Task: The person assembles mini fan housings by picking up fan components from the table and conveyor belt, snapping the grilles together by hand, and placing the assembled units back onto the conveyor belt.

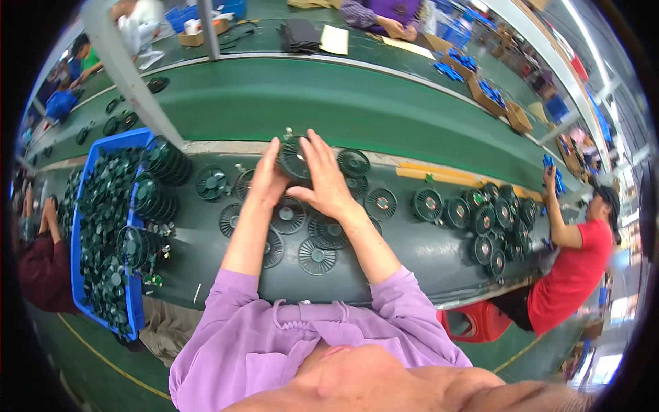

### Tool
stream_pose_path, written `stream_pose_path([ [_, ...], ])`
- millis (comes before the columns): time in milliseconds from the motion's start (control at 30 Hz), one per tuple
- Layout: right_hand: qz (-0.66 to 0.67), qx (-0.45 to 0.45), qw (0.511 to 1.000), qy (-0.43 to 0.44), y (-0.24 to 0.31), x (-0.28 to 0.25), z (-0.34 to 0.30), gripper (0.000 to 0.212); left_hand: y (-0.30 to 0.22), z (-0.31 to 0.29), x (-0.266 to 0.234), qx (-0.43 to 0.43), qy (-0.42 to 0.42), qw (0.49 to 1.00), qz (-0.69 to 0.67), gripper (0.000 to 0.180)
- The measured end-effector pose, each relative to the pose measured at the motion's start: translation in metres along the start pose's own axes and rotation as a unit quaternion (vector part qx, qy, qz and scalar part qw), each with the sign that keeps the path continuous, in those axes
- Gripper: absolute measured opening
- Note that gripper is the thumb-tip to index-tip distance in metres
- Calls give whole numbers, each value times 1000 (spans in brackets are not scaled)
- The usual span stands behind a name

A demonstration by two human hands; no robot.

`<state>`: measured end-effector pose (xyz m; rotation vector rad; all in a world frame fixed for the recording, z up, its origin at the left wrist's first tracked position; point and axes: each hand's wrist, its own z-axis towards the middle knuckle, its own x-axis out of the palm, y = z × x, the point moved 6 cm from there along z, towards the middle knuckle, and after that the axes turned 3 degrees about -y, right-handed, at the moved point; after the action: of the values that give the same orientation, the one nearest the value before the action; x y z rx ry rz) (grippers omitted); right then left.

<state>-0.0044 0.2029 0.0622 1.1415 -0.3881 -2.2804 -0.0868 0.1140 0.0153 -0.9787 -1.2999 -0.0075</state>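
Between my two hands is a round dark green fan grille, held tilted over the far edge of the bench, with a small pale part sticking up behind it. My left hand lies along its left side, fingers stretched forward. Across its right side reaches my right hand, thumb pointing inward below it. Beneath my wrists several loose fan grilles lie flat, one of them a spoked grille nearest me. Another fan housing sits just right of my right hand. My palms are turned away from view.
At left stands a blue crate full of small dark green parts, with stacked fan housings along its right side. Fan units with motors crowd the bench to the right. A green conveyor belt runs beyond; a person in red works at right.
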Motion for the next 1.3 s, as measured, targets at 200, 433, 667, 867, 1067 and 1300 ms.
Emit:
stream_pose_path([
  [200, 47, -2, 999, 9, -2, 7, 8, 72, 9, 6, -14, -20, -54, 994, -97, 41],
  [433, 121, 2, 992, 29, -3, 18, 9, 72, 12, 3, -23, 57, -78, 993, -67, 34],
  [667, 310, 142, 939, -45, -12, 43, -15, 81, -2, -40, 23, 434, -157, 807, 368, 21],
  [867, 424, 216, 877, -70, -3, 42, -17, 55, -16, -64, 45, 541, -141, 697, 449, 32],
  [1067, 351, 130, 922, -95, -35, 10, -3, 51, -4, -25, 38, 361, -64, 807, 463, 38],
  [1300, 41, 228, 918, -323, -103, -182, -86, 57, 12, -15, 34, 272, 31, 828, 489, 30],
])
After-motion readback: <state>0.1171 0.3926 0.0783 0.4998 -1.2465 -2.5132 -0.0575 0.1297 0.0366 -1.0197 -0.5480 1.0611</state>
